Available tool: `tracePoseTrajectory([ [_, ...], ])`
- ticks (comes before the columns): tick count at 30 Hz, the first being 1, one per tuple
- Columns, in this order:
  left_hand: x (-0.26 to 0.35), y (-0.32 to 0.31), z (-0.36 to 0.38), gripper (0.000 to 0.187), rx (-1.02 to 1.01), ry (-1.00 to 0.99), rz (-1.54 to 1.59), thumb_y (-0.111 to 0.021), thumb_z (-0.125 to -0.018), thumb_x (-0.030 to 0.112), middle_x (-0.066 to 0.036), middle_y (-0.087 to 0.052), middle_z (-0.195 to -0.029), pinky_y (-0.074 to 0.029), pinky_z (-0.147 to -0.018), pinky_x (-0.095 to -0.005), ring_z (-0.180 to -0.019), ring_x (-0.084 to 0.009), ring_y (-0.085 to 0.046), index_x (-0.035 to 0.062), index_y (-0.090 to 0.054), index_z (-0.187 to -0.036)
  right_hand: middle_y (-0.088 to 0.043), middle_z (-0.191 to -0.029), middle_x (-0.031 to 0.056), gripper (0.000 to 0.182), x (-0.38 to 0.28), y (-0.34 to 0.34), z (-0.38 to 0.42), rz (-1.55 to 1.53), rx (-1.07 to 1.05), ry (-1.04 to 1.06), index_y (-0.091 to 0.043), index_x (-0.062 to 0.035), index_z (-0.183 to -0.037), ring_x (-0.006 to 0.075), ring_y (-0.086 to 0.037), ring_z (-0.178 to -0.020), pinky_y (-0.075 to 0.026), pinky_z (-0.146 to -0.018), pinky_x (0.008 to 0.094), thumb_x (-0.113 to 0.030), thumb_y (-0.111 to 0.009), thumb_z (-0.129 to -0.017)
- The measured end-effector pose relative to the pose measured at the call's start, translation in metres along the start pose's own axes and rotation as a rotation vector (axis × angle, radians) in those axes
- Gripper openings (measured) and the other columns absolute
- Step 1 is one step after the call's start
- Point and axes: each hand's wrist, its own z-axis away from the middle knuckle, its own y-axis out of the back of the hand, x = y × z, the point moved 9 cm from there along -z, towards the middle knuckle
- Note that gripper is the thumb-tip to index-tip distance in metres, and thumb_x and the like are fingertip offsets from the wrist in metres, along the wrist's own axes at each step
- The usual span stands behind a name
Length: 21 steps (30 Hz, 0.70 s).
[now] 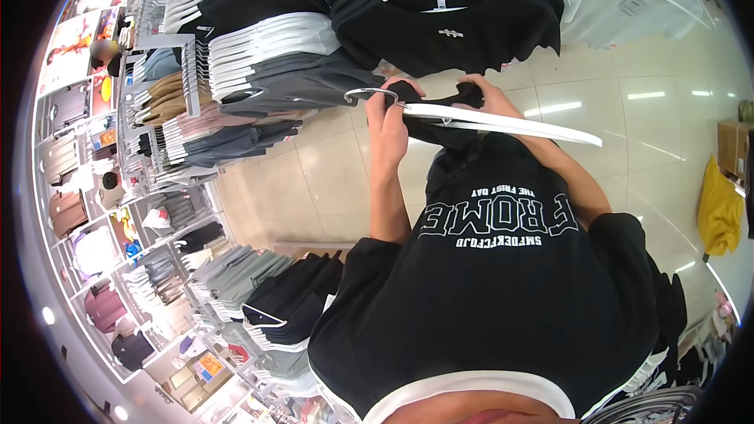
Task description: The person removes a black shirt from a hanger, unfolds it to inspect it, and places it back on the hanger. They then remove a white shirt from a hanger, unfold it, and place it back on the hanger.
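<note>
Black T-shirt (503, 220) with white lettering, mid-frame, being fitted onto a white hanger (503, 120) at 12 o'clock of the print. Left hand (385, 118), fingers closed around the hanger just below its metal hook (369, 94); right hand (487, 96), fingers curled shut on the shirt's collar. Step in hand, by the look of it: working the neck over the hanger's arms. Next move likely calling for a steady hook and a stretched collar. Rack of black shirts (448, 23) at 12 o'clock; more racks (228, 55) at 10 o'clock.
</note>
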Motion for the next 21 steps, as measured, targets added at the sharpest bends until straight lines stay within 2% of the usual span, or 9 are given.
tracePoseTrajectory([
  [2, -0.003, 0.0, 0.001, 0.021, -0.008, 0.006, 0.036, -0.04, -0.078, 0.004, -0.009, -0.061, -0.084, -0.041, -0.081, -0.0296, -0.084, -0.0175, -0.053, -0.0046, -0.059, -0.083, -0.065, -0.092, 0.0124, 0.034, 0.02, -0.007, -0.015, -0.001, 0.041, 0.046, -0.058, -0.0037, -0.112, 0.0182, -0.062, -0.087, -0.049, -0.078, 0.0332, -0.017, -0.071, -0.084],
  [3, -0.007, -0.001, 0.002, 0.021, -0.042, 0.03, 0.078, -0.042, -0.078, 0.005, -0.008, -0.061, -0.085, -0.041, -0.08, -0.0294, -0.084, -0.0171, -0.053, -0.0039, -0.059, -0.085, -0.066, -0.085, 0.0106, 0.028, 0.037, -0.004, -0.019, -0.06, -0.029, -0.141, -0.058, -0.0034, -0.108, 0.014, -0.063, -0.079, -0.048, -0.07, 0.0302, -0.002, -0.065, -0.081],
  [6, -0.023, 0.004, 0.002, 0.019, -0.154, 0.091, 0.075, -0.048, -0.08, 0.007, -0.007, -0.061, -0.085, -0.041, -0.079, -0.0287, -0.083, -0.0156, -0.052, -0.001, -0.061, -0.091, -0.065, -0.08, 0.0072, 0.028, 0.064, 0.031, -0.032, -0.208, 0.064, 0.008, -0.058, -0.0039, -0.107, 0.0117, -0.061, -0.072, -0.047, -0.066, 0.0258, 0.004, -0.058, -0.08],
  [8, -0.043, 0.005, 0.005, 0.019, -0.249, 0.119, -0.093, -0.053, -0.081, 0.008, -0.006, -0.061, -0.085, -0.042, -0.077, -0.0277, -0.082, -0.0144, -0.052, 0.0018, -0.061, -0.096, -0.062, -0.078, 0.0036, 0.03, 0.042, 0.057, -0.026, -0.521, 0.175, -0.262, -0.058, -0.0037, -0.107, 0.0113, -0.059, -0.07, -0.047, -0.066, 0.0236, 0.006, -0.053, -0.079],
  [10, -0.08, -0.009, 0.026, 0.026, -0.508, 0.446, 0.04, -0.06, -0.086, 0.013, -0.005, -0.062, -0.088, -0.041, -0.072, -0.0253, -0.081, -0.0111, -0.052, 0.0063, -0.056, -0.11, -0.057, -0.082, -0.0005, 0.032, 0.032, 0.079, -0.021, -0.541, 0.22, -0.304, -0.056, -0.0022, -0.11, 0.0079, -0.054, -0.07, -0.044, -0.062, 0.0232, 0.006, -0.047, -0.08],
  [12, -0.099, -0.035, 0.042, 0.031, -0.706, 0.523, 0.088, -0.064, -0.09, 0.021, -0.004, -0.062, -0.087, -0.04, -0.07, -0.0255, -0.081, -0.01, -0.051, 0.0054, -0.054, -0.114, -0.06, -0.087, 0.0005, 0.035, 0.043, 0.084, -0.02, -0.51, 0.206, -0.294, -0.055, -0.005, -0.112, 0.0066, -0.055, -0.075, -0.043, -0.063, 0.0205, 0.004, -0.044, -0.081],
  [14, -0.111, -0.069, 0.055, 0.037, -0.836, 0.45, 0.105, -0.069, -0.091, 0.031, -0.002, -0.06, -0.084, -0.041, -0.065, -0.0256, -0.077, -0.0082, -0.05, 0.0026, -0.055, -0.111, -0.051, -0.08, -0.0022, 0.031, 0.022, 0.087, -0.021, -0.398, 0.318, -0.266, -0.056, -0.0055, -0.108, 0.0065, -0.042, -0.066, -0.034, -0.06, 0.0215, 0.006, -0.044, -0.082],
  [19, -0.134, -0.1, 0.048, 0.04, -0.634, 0.316, 0.023, -0.072, -0.087, 0.03, 0.0, -0.054, -0.076, -0.039, -0.058, -0.0254, -0.065, -0.007, -0.045, -0.0006, -0.058, -0.109, -0.048, -0.075, -0.0015, 0.032, 0.007, 0.096, -0.026, -0.355, 0.417, -0.171, -0.055, -0.0014, -0.102, 0.0076, -0.043, -0.068, -0.035, -0.062, 0.0245, 0.011, -0.043, -0.075],
  [21, -0.128, -0.097, 0.045, 0.033, -0.641, 0.31, 0.016, -0.07, -0.09, 0.022, 0.001, -0.057, -0.084, -0.04, -0.063, -0.0239, -0.073, -0.0061, -0.048, -0.0015, -0.059, -0.11, -0.044, -0.071, -0.0027, 0.033, -0.005, 0.114, -0.029, -0.297, 0.438, -0.119, -0.054, 0.0003, -0.1, 0.0074, -0.04, -0.064, -0.033, -0.06, 0.0245, 0.013, -0.043, -0.072],
])
